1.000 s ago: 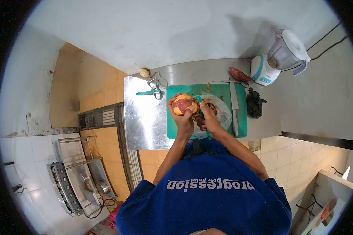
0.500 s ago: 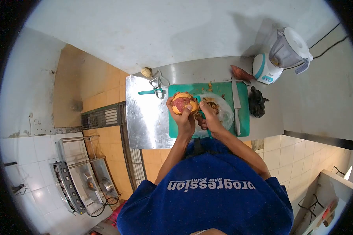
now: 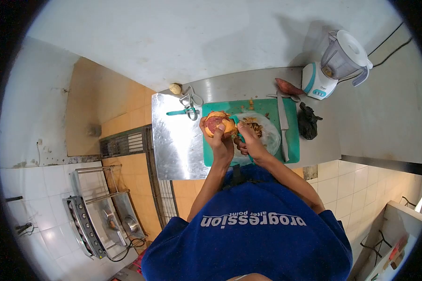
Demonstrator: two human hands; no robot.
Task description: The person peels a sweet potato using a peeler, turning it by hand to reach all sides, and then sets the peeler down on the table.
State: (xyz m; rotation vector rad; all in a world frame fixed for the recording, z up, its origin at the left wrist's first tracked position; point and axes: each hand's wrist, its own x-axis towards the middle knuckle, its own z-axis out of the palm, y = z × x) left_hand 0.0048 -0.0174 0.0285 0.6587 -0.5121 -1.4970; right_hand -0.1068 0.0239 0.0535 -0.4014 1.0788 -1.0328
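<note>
A partly peeled sweet potato (image 3: 214, 123), orange flesh showing around a patch of reddish skin, is held up over the left part of the green cutting board (image 3: 290, 149). My left hand (image 3: 222, 144) is closed around its near side, with the thumb on its face. My right hand (image 3: 252, 141) grips a teal-handled peeler (image 3: 239, 136) against the sweet potato's right side; its blade is hard to make out. Beneath and beside my right hand lies a clear plastic bag (image 3: 269, 136) with brownish peelings (image 3: 255, 127) on it. A knife (image 3: 282, 122) rests on the board's right side.
A reddish unpeeled sweet potato (image 3: 288, 87) lies behind the board, near a blender (image 3: 338, 65). A crumpled black bag (image 3: 308, 121) sits to the right. At the left are another teal-handled tool (image 3: 183, 112) and a pale round item (image 3: 175, 88) on the steel counter (image 3: 173, 145).
More orange flesh shows on the right of the sweet potato, and the reddish patch looks smaller. Both hands stay in nearly the same place; the whole view has shifted slightly.
</note>
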